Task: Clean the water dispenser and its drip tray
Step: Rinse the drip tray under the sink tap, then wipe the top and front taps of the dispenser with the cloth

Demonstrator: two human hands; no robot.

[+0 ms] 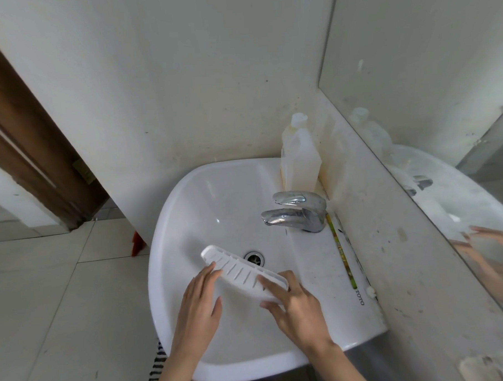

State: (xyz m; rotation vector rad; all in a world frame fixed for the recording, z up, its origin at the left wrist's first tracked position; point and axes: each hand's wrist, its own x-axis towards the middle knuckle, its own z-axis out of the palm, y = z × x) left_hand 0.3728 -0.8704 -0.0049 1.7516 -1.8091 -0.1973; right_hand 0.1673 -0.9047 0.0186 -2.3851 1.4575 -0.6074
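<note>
A white slotted drip tray (238,267) is tilted inside the white sink (187,199), just left of the drain (254,258). My right hand (293,306) grips the tray's near right end, thumb on its slotted top and fingers beneath. My left hand (201,296) has straight fingers touching the tray's left long edge. The chrome faucet (296,214) stands behind the tray with no water visibly running. The water dispenser itself is out of view.
A cloudy plastic bottle (299,156) stands at the sink's back right corner. A thin green and yellow stick (340,249) lies along the sink rim by the stained ledge (391,242). A mirror (443,124) fills the right wall; a brown door frame (26,148) is at left.
</note>
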